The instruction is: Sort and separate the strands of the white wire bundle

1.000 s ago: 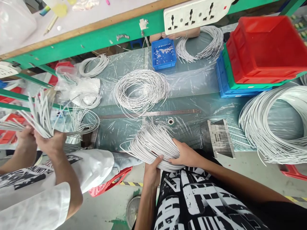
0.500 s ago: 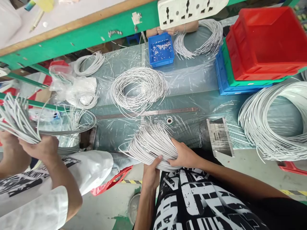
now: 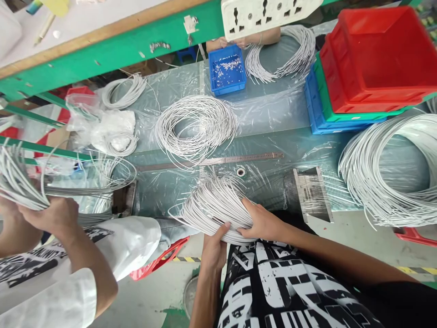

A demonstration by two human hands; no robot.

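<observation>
Both of my hands grip one bundle of white wires (image 3: 213, 205) at the near edge of the table. My left hand (image 3: 214, 248) holds the bundle from below, its thumb against the wires. My right hand (image 3: 261, 223) is wrapped over the bundle's right end. The loose wire ends fan out up and to the left over the plastic-covered table (image 3: 273, 136). A metal ruler (image 3: 218, 160) lies flat just beyond the bundle.
A co-worker at the left holds another wire bundle (image 3: 20, 182) in both hands. A wire coil (image 3: 195, 125) lies mid-table, a big coil (image 3: 385, 173) at the right. Stacked red, green and blue bins (image 3: 368, 54) stand far right, a small blue tray (image 3: 227, 68) behind.
My hands keep their grip on the bundle with hardly any shift. The co-worker's bundle has swung down and to the left.
</observation>
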